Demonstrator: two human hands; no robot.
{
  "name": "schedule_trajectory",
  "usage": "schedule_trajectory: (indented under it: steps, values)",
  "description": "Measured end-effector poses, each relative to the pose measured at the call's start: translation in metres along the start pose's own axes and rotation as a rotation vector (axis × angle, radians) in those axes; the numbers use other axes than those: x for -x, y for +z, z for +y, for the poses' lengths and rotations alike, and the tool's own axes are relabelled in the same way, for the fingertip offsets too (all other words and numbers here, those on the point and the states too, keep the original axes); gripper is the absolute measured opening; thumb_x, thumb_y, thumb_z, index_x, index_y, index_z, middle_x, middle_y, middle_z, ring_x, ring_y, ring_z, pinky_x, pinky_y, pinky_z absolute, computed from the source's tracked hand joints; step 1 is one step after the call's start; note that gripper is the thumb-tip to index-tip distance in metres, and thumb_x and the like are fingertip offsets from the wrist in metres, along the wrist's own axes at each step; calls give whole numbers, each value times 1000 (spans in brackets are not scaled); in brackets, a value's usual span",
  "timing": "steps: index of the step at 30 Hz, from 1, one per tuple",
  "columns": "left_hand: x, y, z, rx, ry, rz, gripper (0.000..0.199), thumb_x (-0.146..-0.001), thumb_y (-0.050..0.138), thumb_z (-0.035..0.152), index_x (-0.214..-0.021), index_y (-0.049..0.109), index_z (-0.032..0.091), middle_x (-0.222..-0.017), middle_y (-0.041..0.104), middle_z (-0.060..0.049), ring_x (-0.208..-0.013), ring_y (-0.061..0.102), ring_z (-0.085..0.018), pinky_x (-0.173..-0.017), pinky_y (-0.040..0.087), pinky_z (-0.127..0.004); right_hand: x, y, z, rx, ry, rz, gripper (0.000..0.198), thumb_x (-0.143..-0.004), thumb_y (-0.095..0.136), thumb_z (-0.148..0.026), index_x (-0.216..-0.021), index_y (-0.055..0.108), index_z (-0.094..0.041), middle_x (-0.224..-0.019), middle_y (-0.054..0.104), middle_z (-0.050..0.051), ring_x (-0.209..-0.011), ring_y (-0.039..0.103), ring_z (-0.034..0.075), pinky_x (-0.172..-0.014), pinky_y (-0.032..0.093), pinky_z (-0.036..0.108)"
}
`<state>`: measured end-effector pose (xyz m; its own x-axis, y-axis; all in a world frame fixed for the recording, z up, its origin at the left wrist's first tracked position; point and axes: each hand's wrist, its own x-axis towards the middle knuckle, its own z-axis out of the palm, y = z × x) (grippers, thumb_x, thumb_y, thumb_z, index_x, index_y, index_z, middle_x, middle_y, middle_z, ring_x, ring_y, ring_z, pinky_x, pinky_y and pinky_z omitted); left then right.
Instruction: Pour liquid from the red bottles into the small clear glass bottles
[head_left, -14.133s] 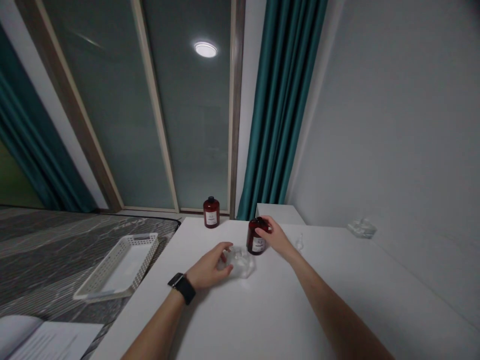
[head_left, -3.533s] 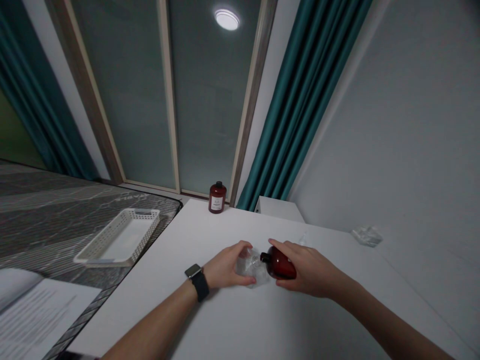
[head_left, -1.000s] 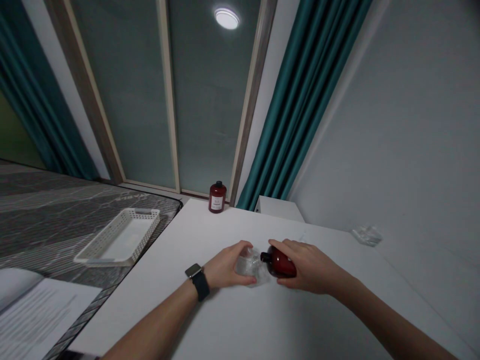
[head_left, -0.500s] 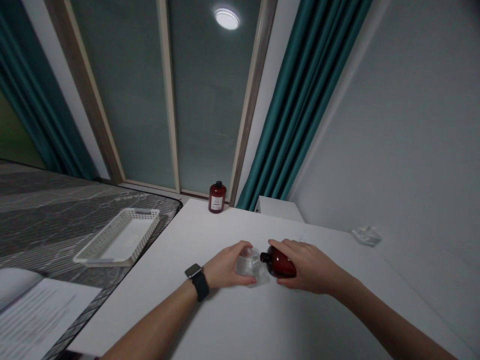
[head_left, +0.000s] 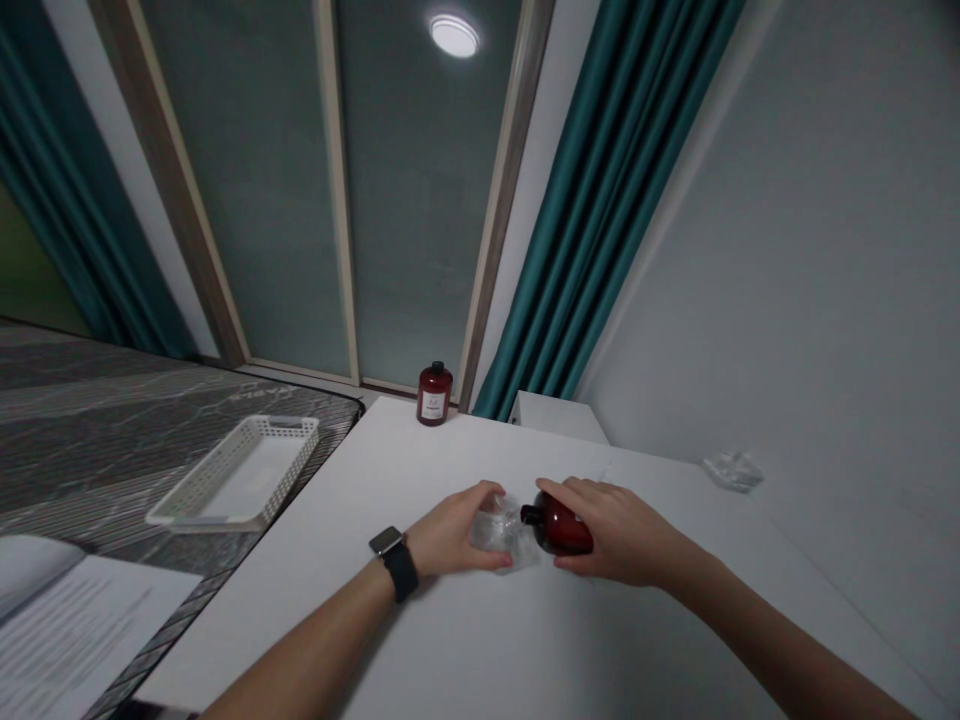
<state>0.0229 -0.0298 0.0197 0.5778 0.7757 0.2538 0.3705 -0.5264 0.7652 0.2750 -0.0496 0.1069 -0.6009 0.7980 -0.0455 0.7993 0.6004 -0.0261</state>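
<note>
Dark red bottle (head_left: 559, 527) is gripped, tilted, in the right hand (head_left: 622, 530); its neck points at the clear container (head_left: 495, 533), which the left hand (head_left: 448, 532) holds on the white bench (head_left: 465, 650).

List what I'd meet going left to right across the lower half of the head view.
Open book, white perforated basket, smartwatch, left hand, clear container, tilted dark red bottle, right hand, crumpled clear plastic.

R hand (head_left: 626, 535) holds tipped btl (head_left: 561, 530) nr clr dish (head_left: 491, 534).
</note>
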Motion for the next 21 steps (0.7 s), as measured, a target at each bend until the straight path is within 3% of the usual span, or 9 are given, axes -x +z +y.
schedule_trajectory:
  steps: [21]
  values:
    - [0, 0, 0, -23, -8, 2, 68, -67, 82, 37, -124, 48, 20, -116, 66, -11, -106, 64, -28, -91, 50, -38, -1, 5, 3, -4, -1, 24, 76, -73, 73, -41, -140, 42, -22, -117, 65, 12, -101, 64, 31, -84, 48, 43]
